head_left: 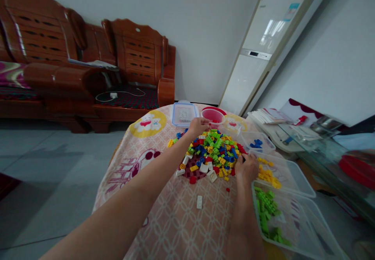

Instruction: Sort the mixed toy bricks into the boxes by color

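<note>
A mixed heap of toy building bricks (218,146) in green, yellow, blue, red and white lies on the round table. My left hand (199,127) reaches over the heap's far left side, beside a pink bowl (213,115). Its fingers are drawn together, and what they hold, if anything, is hidden. At the heap's right edge is my right hand (247,169), fingers curled, with a small dark piece (243,158) showing at the fingertips. Clear containers on the right hold blue bricks (257,143), yellow bricks (267,174) and green bricks (266,205).
A clear lidded box with a blue rim (184,114) stands at the table's back. One white brick (199,202) lies alone in front on the patterned tablecloth (166,213). A glass-topped stand (310,146) is to the right; wooden chairs (137,56) stand behind at left.
</note>
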A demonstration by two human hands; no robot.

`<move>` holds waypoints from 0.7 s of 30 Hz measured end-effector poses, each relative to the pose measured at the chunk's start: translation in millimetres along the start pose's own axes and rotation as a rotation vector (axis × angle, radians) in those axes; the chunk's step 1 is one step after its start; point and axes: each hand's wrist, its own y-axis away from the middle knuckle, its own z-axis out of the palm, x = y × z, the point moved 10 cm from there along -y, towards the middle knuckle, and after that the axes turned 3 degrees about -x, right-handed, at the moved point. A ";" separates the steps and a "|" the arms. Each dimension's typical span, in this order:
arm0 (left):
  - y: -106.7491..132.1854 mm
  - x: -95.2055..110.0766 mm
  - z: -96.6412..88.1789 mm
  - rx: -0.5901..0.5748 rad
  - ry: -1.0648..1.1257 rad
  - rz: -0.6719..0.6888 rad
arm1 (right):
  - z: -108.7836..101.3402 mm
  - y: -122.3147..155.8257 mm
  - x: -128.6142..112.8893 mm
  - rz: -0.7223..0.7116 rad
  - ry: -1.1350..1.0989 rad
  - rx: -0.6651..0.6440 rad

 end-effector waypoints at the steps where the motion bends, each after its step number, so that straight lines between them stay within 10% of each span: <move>1: -8.8 9.6 1.3 0.008 0.010 0.048 | 0.1 0.2 -0.4 -0.004 0.002 -0.001; 5: -2.7 29.7 1.5 -0.021 -0.079 0.193 | 0.4 0.0 -0.9 -0.007 0.005 -0.008; 21: 172.9 -4.5 21.5 -0.564 -0.838 0.218 | 2.4 -1.5 0.0 0.016 -0.012 -0.048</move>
